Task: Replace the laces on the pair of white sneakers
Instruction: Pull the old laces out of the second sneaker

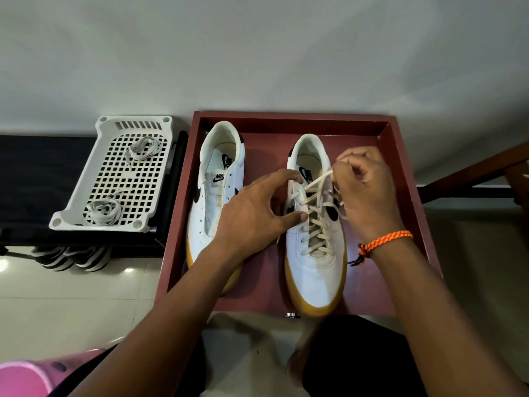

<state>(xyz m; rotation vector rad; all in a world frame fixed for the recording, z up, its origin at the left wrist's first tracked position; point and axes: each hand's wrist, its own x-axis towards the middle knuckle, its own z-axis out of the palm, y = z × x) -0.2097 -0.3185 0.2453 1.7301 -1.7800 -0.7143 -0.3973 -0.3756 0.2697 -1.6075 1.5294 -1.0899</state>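
Currently on the right sneaker (315, 265) in the red tray (286, 121). Right hand (365, 181) fingers pinched on the lace (316, 216) end at the top eyelets; left hand (252, 213) spread, bracing the shoe. Unlacing or lacing: can't tell. Left sneaker (211, 202) bare. Next likely needs a bundle from the white basket (114, 179).

arms: both bare to above elbow, no sleeves in view
left hand (252, 216): bare, no ring, no watch
right hand (363, 187): bare, no ring
right wrist: braided cord band (386, 240), orange w/ dark flecks, 2 strands side by side
band knot: on inner side, short dark tail ends hang off it
legs: dark clothing at bottom edge, detail unclear
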